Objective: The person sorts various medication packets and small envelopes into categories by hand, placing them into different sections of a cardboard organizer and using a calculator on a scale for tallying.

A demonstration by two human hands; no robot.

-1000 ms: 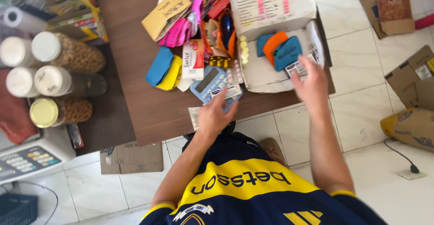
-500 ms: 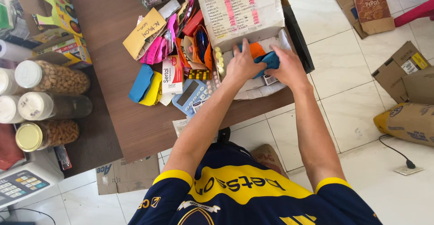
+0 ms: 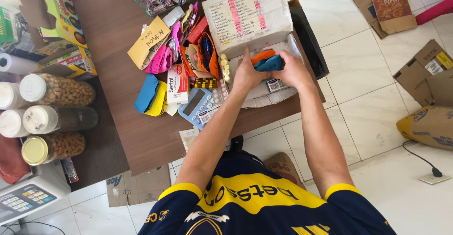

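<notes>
View from above of a person in a dark blue and yellow jersey reaching both arms forward over a brown wooden surface (image 3: 141, 136). The left hand (image 3: 246, 74) and right hand (image 3: 293, 70) meet inside an open white cardboard box (image 3: 264, 98) at the surface's right end. Both hands are curled closed around a blue pouch (image 3: 270, 64), the left gripping its near side with one finger raised, the right wrapping it from the other side. An orange pouch (image 3: 262, 54) lies touching the blue one, just behind it in the box. The box's raised lid (image 3: 250, 13) carries a handwritten list with pink markings.

Left of the box lie a light blue calculator (image 3: 197, 104), blister packs of pills, a white and red medicine carton (image 3: 177, 84), and a heap of pink, orange, yellow and blue pouches. Farther left, well apart from the hands, stand four jars (image 3: 52, 91) with pale lids, some filled with nuts. A weighing scale (image 3: 28, 195) sits at the lower left. Flattened cardboard lies on the white tiled floor (image 3: 377, 103) to the right.
</notes>
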